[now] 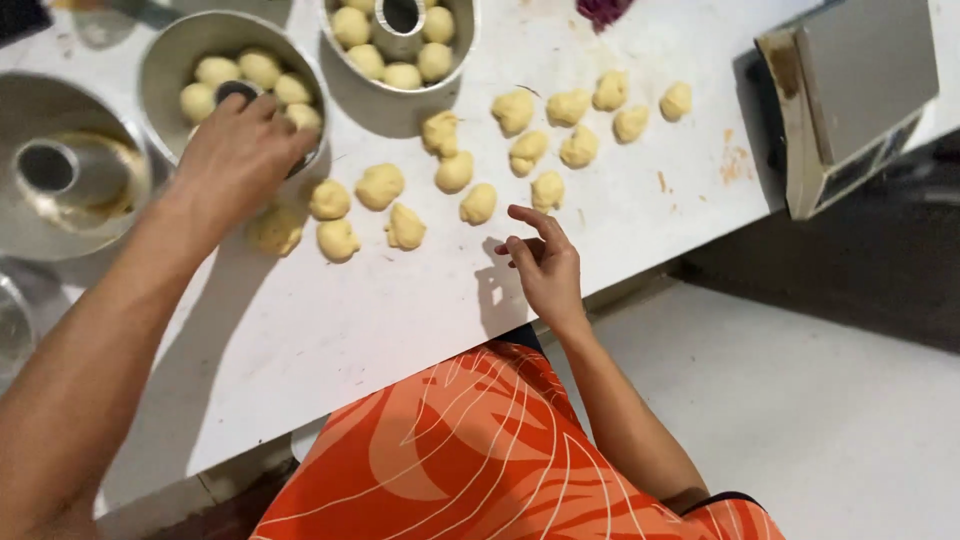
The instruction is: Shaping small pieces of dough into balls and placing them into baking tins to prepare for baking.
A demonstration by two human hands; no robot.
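Note:
My left hand (237, 150) reaches over the rim of a round metal ring pan (168, 50) that holds several pale dough balls (260, 68); the fingers curl down inside the pan, and whether they hold a ball is hidden. My right hand (543, 262) hovers with loosely spread fingers and nothing in it near the front edge of the white table (330, 330). Just beyond it lie several loose dough balls (478, 203) scattered across the table.
A second ring pan (460, 45) filled with dough balls stands at the back. An unfilled greased ring pan (70, 180) sits at the far left. A metal kitchen scale (850, 95) is on the right corner. An orange patterned garment covers my lap.

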